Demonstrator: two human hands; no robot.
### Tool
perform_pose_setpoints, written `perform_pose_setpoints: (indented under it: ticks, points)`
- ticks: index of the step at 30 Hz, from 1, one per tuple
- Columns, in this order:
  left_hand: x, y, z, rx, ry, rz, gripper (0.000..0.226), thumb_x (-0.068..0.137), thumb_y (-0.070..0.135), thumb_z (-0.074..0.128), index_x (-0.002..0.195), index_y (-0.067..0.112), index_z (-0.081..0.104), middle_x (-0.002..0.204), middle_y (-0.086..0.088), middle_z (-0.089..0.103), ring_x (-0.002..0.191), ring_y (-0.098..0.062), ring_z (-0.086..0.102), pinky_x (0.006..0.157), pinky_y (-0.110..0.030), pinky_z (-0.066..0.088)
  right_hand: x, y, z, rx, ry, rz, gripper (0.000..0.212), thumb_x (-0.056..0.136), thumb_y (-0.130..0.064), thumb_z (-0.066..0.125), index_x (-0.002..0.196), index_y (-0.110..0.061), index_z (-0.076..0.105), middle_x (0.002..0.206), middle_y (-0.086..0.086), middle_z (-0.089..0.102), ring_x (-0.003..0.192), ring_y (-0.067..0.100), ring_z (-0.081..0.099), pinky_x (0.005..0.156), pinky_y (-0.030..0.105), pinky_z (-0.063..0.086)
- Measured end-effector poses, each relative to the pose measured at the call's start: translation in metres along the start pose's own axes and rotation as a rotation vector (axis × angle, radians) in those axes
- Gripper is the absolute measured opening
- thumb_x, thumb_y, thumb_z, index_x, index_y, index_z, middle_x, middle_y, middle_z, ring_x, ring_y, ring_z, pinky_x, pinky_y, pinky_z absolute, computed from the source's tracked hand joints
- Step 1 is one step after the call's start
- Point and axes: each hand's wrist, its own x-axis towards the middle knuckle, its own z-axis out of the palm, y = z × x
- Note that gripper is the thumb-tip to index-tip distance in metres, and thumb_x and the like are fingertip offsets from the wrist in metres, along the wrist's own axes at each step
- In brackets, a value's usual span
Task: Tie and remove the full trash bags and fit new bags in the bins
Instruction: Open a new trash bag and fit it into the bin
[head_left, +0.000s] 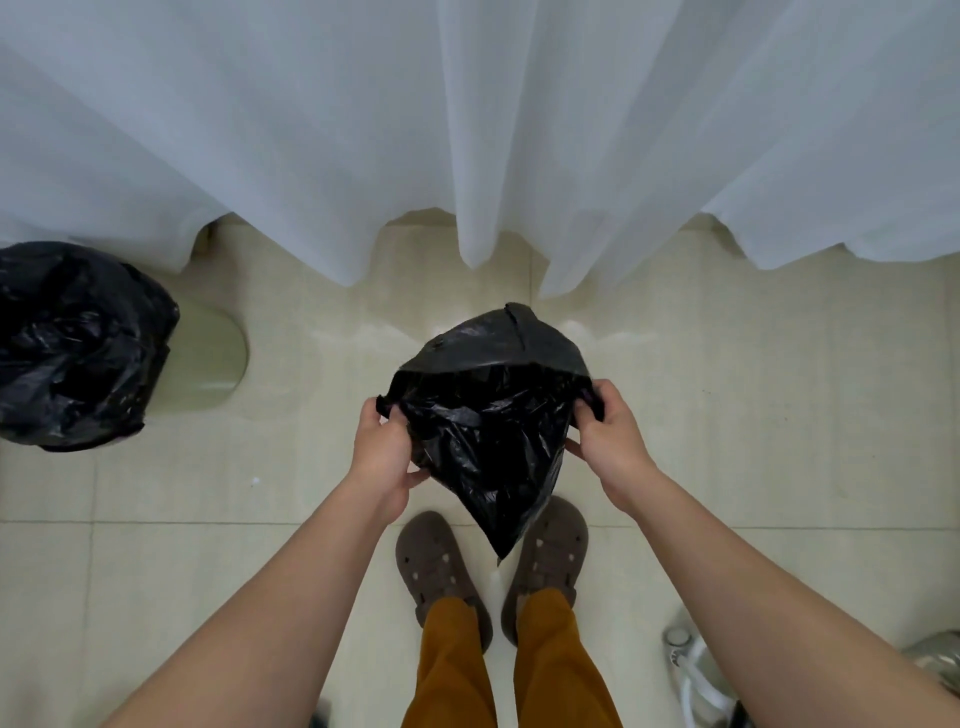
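Fingers (589, 400) of the right hand (605, 434) curl over the right side of a black bag's (488, 431) mouth, bunching the film into the palm; those of the left hand (384, 441) pinch the opposite side of the rim between thumb and fingertips. Between the two grips the mouth is stretched wide, and the body hangs loose to a point just above the shoes (441, 571) on the tiled floor (727, 415).

The bag looks empty: it is limp, creased, and tapers to a corner with no bulge, so I judge it a new liner being opened out. It should weigh almost nothing, and the film is thin, glossy and probably slippery; layers may cling, and a hard tug could tear it. The rim is the sensible place to hold, with hands at opposite sides, so the mouth stays open enough to go over a bin's edge.

Further out, toward the left edge of the floor, another black bag (72, 348) sits bunched in or on a pale green bin (213, 358), touching it; whether it is tied I cannot tell. Beyond hangs a white curtain (467, 130), its hem reaching the tiles.
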Motion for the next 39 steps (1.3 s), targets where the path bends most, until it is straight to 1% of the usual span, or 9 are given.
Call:
perform_pose_setpoints:
  ticks: [4,7,10,15,19,26,29,33,39]
  points:
    - [-0.004,-0.002,-0.002,-0.198,-0.128,-0.065,0.029,0.102,0.017,0.036,0.125,0.028,0.050,0.091,-0.002,0.071,0.076,-0.024,0.067,0.065,-0.051,0.057,-0.004,0.003,-0.001,0.082,-0.017,0.036,0.017,0.104,-0.014,0.038,0.105,-0.022,0.053,0.115,0.004,0.064,0.104,0.020,0.064,0.071,0.029,0.059]
    - [-0.007,0.009,0.003,-0.303,-0.199,-0.054,0.029,0.103,0.018,0.034,0.128,0.025,0.049,0.082,0.000,0.075,0.063,-0.018,0.070,0.059,-0.047,0.056,-0.003,-0.014,0.004,0.110,-0.037,0.017,0.016,0.104,-0.017,0.038,0.109,-0.024,0.052,0.116,0.002,0.064,0.107,0.023,0.065,0.082,0.043,0.059]
    - [-0.010,0.031,0.010,-0.355,-0.201,-0.039,0.031,0.103,0.019,0.037,0.129,0.027,0.049,0.096,-0.005,0.070,0.060,-0.016,0.069,0.060,-0.046,0.056,-0.003,-0.042,0.011,0.111,-0.048,-0.038,0.016,0.104,-0.019,0.040,0.109,-0.026,0.053,0.119,0.000,0.063,0.111,0.024,0.062,0.096,0.052,0.051]
    - [-0.019,0.074,0.021,-0.404,-0.224,0.024,0.031,0.102,0.020,0.038,0.129,0.029,0.049,0.114,-0.009,0.065,0.075,-0.023,0.073,0.063,-0.049,0.055,-0.003,-0.088,0.016,0.123,-0.053,-0.112,0.016,0.103,-0.018,0.041,0.104,-0.029,0.053,0.114,-0.002,0.065,0.106,0.021,0.064,0.094,0.051,0.052]
    - [-0.024,0.088,0.026,-0.390,-0.229,0.061,0.031,0.102,0.022,0.039,0.131,0.029,0.046,0.092,-0.001,0.075,0.076,-0.022,0.073,0.060,-0.045,0.056,-0.003,-0.102,0.014,0.144,-0.050,-0.125,0.019,0.103,-0.016,0.040,0.101,-0.029,0.053,0.106,-0.002,0.066,0.090,0.019,0.064,0.087,0.051,0.054]
    - [-0.020,0.041,0.008,-0.290,-0.185,-0.070,0.032,0.103,0.028,0.039,0.134,0.027,0.043,0.093,-0.006,0.075,0.079,-0.027,0.074,0.060,-0.048,0.056,-0.008,-0.058,0.006,0.045,-0.077,0.020,0.016,0.104,-0.020,0.039,0.112,-0.024,0.052,0.117,0.005,0.064,0.103,0.028,0.063,0.096,0.051,0.051]
    - [-0.018,0.014,-0.004,-0.227,-0.140,-0.135,0.030,0.103,0.028,0.038,0.132,0.026,0.043,0.087,-0.004,0.076,0.075,-0.026,0.074,0.064,-0.051,0.057,-0.014,-0.032,0.005,0.025,-0.102,0.112,0.015,0.105,-0.020,0.038,0.111,-0.021,0.051,0.111,0.010,0.065,0.091,0.031,0.064,0.082,0.047,0.053]
    - [-0.016,-0.007,-0.015,-0.163,-0.032,-0.275,0.032,0.103,0.025,0.036,0.130,0.012,0.047,0.105,-0.014,0.066,0.076,-0.032,0.070,0.057,-0.048,0.056,-0.019,-0.012,0.005,0.009,-0.159,0.232,0.017,0.105,-0.019,0.038,0.115,-0.021,0.052,0.101,0.005,0.066,0.079,0.023,0.062,0.065,0.033,0.054]
    - [-0.012,-0.001,-0.017,-0.136,0.006,-0.262,0.029,0.099,0.016,0.032,0.101,0.013,0.061,0.067,-0.003,0.073,0.066,-0.025,0.070,0.057,-0.039,0.055,-0.018,-0.020,0.010,-0.013,-0.280,0.302,0.020,0.104,-0.015,0.038,0.117,-0.020,0.052,0.098,0.004,0.069,0.070,0.018,0.069,0.054,0.029,0.054]
